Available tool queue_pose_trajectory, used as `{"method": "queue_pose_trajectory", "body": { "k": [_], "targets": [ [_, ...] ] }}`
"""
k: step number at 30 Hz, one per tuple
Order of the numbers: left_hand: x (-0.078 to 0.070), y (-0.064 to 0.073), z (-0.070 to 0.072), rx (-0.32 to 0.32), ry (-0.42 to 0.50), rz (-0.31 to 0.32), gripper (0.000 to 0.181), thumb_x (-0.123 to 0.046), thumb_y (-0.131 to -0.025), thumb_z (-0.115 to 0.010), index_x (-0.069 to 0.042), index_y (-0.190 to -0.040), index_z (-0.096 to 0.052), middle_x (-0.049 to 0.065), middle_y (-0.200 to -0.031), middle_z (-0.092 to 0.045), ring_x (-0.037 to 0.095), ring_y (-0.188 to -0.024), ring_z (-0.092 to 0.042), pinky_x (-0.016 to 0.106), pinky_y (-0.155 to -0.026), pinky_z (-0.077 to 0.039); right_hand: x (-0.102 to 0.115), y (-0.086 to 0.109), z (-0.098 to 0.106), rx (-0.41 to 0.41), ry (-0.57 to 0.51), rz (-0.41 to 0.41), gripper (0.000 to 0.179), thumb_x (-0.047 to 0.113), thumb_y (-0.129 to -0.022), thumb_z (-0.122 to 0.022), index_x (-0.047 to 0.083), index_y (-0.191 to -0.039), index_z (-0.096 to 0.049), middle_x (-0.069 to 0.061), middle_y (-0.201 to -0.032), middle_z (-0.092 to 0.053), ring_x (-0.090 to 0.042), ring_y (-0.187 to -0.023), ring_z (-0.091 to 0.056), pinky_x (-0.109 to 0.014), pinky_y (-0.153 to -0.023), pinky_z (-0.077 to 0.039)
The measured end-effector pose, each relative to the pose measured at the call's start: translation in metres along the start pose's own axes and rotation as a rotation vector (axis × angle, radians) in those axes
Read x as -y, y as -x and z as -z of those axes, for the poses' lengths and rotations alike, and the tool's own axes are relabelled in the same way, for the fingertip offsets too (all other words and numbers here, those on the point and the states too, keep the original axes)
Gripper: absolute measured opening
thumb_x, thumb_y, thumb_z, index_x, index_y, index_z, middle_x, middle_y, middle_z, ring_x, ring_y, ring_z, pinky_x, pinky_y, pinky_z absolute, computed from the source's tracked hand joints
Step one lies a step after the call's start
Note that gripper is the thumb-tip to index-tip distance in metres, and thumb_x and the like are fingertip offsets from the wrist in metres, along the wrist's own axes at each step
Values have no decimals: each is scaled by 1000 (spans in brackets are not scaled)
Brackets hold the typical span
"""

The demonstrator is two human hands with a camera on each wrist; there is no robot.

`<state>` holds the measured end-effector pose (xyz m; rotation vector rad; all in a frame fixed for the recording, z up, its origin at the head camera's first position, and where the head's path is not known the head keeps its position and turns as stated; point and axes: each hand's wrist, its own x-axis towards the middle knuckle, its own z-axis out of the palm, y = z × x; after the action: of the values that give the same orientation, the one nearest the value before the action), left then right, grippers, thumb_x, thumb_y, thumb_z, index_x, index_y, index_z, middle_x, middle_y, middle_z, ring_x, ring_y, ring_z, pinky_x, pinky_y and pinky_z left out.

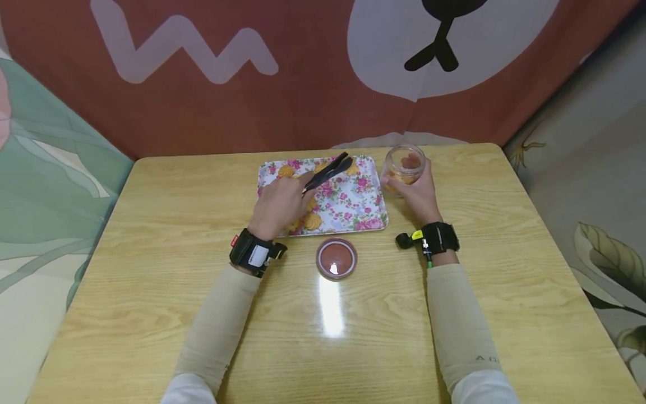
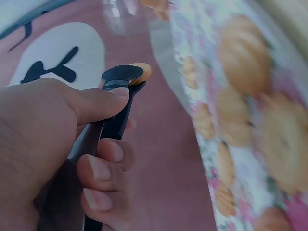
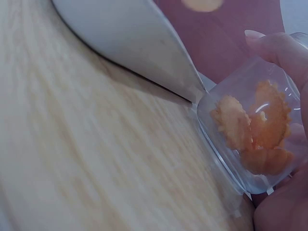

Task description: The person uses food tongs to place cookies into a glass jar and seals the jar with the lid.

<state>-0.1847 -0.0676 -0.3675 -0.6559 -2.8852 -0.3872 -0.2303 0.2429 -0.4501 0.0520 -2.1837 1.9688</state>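
Observation:
My left hand (image 1: 282, 205) grips black tongs (image 1: 325, 175) above the tray's left half. In the left wrist view a golden cookie (image 2: 142, 72) sits between the tong tips, partly hidden by them. Underneath lies a flowered tray (image 1: 360, 196) holding several swirled cookies (image 1: 313, 221); the left hand covers some of them. My right hand (image 1: 420, 193) holds a clear jar (image 1: 404, 150) upright on the table, just right of the tray. Several cookies (image 3: 265, 115) lie at the jar's bottom. The jar's mouth is uncovered.
A round reddish-brown lid (image 1: 336, 259) lies on the wooden table (image 1: 151, 269) in front of the tray. A brown cloth backdrop (image 1: 303, 112) with a cartoon print hangs behind the table's back edge.

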Motion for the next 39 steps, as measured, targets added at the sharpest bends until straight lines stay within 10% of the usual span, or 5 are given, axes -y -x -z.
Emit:
{"method": "queue_pose_trajectory", "body": {
  "k": [20, 39],
  "targets": [
    [-54, -37, 19, -50, 7, -169, 35, -36, -96, -53, -14, -123, -56, -1, -66, -55, 13, -50, -49, 29, -38, -38, -15, -5, -10, -21, 3, 21, 88, 24, -67, -86, 18, -137, -34, -10, -132, -44, -18, -116, -42, -40, -101, -31],
    [-72, -46, 12, -20, -167, -128, 41, -44, -92, -57, -17, -123, -54, -1, -62, -55, 15, -47, -48, 33, -37, -40, -16, -6, -10, -13, 13, 12, 86, 20, -67, -86, 27, -136, -34, -8, -132, -44, -18, -118, -41, -40, -102, -30]
  ]
}}
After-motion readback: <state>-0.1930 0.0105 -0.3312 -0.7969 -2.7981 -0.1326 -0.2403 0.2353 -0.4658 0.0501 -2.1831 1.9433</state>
